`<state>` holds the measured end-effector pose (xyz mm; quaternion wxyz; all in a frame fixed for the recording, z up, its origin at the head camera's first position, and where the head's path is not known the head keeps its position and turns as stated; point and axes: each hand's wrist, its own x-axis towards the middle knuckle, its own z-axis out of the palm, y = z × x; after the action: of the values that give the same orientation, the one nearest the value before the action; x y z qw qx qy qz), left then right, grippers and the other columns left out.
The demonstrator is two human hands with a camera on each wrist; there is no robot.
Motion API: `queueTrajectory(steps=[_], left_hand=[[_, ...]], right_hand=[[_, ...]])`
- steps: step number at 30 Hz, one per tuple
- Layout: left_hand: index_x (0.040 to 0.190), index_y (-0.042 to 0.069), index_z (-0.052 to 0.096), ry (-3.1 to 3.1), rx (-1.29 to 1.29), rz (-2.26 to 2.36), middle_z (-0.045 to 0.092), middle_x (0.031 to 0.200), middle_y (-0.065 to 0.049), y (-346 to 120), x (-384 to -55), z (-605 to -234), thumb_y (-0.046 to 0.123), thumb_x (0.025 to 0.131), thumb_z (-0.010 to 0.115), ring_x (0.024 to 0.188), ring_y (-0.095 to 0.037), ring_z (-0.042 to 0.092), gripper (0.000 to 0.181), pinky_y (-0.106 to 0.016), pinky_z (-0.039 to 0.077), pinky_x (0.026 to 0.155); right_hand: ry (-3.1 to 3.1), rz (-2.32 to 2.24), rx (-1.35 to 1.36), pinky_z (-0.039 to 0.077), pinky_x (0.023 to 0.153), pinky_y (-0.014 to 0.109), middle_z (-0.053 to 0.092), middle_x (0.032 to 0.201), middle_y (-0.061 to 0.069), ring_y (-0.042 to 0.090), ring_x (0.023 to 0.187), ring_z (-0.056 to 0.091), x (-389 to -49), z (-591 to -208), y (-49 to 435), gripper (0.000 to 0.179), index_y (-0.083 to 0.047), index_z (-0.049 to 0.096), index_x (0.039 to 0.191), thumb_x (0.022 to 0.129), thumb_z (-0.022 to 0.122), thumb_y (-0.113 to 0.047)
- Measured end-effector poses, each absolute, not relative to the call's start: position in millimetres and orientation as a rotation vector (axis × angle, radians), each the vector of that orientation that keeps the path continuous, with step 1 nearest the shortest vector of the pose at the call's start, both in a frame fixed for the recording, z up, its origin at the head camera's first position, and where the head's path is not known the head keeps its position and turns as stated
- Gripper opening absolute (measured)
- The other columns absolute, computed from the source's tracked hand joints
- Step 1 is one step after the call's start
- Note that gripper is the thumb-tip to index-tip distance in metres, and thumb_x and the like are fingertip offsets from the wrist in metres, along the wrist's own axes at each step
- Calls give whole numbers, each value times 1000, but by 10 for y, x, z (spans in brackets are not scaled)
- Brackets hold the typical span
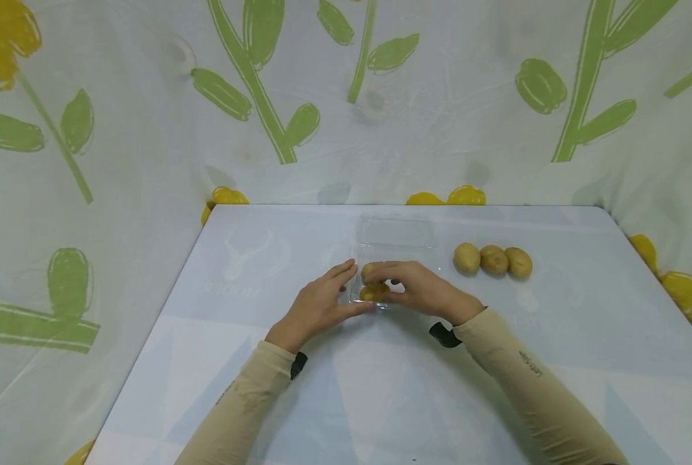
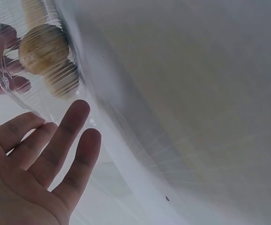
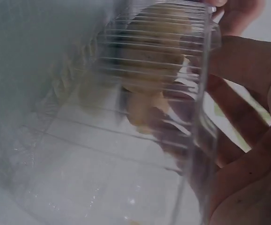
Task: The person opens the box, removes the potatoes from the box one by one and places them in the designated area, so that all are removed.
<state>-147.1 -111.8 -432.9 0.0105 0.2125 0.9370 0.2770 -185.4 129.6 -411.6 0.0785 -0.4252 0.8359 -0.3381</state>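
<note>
Fingers of the right hand [image 1: 412,284] bend round the near potato [image 1: 375,292] inside a clear plastic box [image 3: 107,173]; the far potato [image 1: 371,268] sits just beside it at twelve o'clock. On the box's nine o'clock side, fingers of the left hand [image 1: 316,307] are straight, set wide of the thumb; whether they press the plastic I cannot tell.

Through the ribbed side, the right wrist view shows fingertips down among the potatoes, which the back of the hand hides from the head view. The left wrist view brings out gaps between the left fingers. Only the head view takes in three loose potatoes [image 1: 493,260], a close row toward three o'clock, and the raised lid [image 1: 397,231] at twelve.

Just past the lid runs the far edge of the table [image 1: 334,400]. Wide tabletop spreads toward ten o'clock and, between the sleeves [image 1: 238,403], toward six; the row narrows three o'clock.
</note>
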Motion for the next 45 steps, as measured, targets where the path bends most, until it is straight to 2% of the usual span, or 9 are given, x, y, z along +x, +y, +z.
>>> queueTrajectory(steps=[7, 14, 18, 20, 22, 29, 33, 40, 45], left_hand=[[154, 9, 43, 2908, 654, 859, 37, 162, 0, -1114, -1470, -4320, 62, 87, 72, 142, -23, 43, 90, -48, 45, 108], [155, 10, 41, 2895, 651, 850, 34, 163, 1, -1097, -1457, -4326, 65, 88, 68, 123, -19, 62, 91, -44, 49, 103], [155, 11, 42, 2906, 645, 833, 35, 162, 2, -1085, -1454, -4324, 66, 88, 68, 135, -20, 52, 90, -44, 46, 107], [155, 10, 43, 2913, 649, 828, 36, 162, 1, -1081, -1454, -4321, 65, 88, 68, 141, -21, 45, 90, -44, 45, 108], [154, 10, 44, 2918, 655, 827, 36, 162, 1, -1078, -1456, -4322, 64, 88, 69, 142, -21, 44, 89, -44, 45, 108], [153, 9, 45, 2930, 652, 827, 38, 161, 1, -1085, -1461, -4329, 65, 87, 69, 135, -20, 52, 90, -42, 46, 107], [154, 10, 44, 2933, 632, 813, 37, 161, 1, -1093, -1459, -4321, 65, 87, 69, 140, -20, 46, 90, -42, 44, 109], [154, 10, 44, 2926, 629, 815, 37, 162, 2, -1090, -1465, -4326, 66, 86, 69, 141, -20, 46, 91, -42, 44, 109], [154, 10, 44, 2925, 627, 817, 37, 161, 1, -1089, -1465, -4324, 64, 87, 70, 139, -21, 48, 90, -44, 44, 109]], right_hand=[[2532, -886, -1333, 51, 98, 38, 70, 124, -7, 15, 114, 62, -1873, -4150, 1264, 32, -22, 78, 117, 88, 80, -7], [2564, -879, -1239, 50, 101, 40, 70, 123, -3, 17, 118, 60, -1867, -4158, 1285, 31, -19, 78, 118, 87, 81, -13], [2598, -889, -1157, 55, 89, 37, 69, 112, -5, 16, 104, 63, -1847, -4153, 1312, 28, -18, 78, 116, 88, 81, -18], [2626, -884, -1132, 56, 82, 36, 69, 106, -4, 15, 94, 63, -1841, -4148, 1333, 25, -17, 78, 113, 88, 81, -19], [2660, -863, -1100, 55, 78, 36, 68, 102, -3, 15, 89, 62, -1839, -4144, 1358, 23, -16, 77, 111, 89, 82, -21], [2679, -880, -916, 57, 86, 38, 72, 111, 1, 20, 100, 67, -1846, -4134, 1428, 25, -11, 74, 111, 88, 82, -16], [2673, -922, -873, 57, 87, 39, 72, 113, 4, 23, 101, 68, -1843, -4147, 1427, 27, -9, 71, 111, 87, 82, -14], [2717, -914, -828, 54, 87, 39, 72, 112, 6, 22, 104, 67, -1826, -4183, 1401, 30, -10, 68, 109, 85, 85, -17], [2735, -879, -825, 53, 89, 41, 71, 116, 9, 23, 103, 65, -1827, -4191, 1410, 38, -7, 69, 120, 86, 83, -14]])
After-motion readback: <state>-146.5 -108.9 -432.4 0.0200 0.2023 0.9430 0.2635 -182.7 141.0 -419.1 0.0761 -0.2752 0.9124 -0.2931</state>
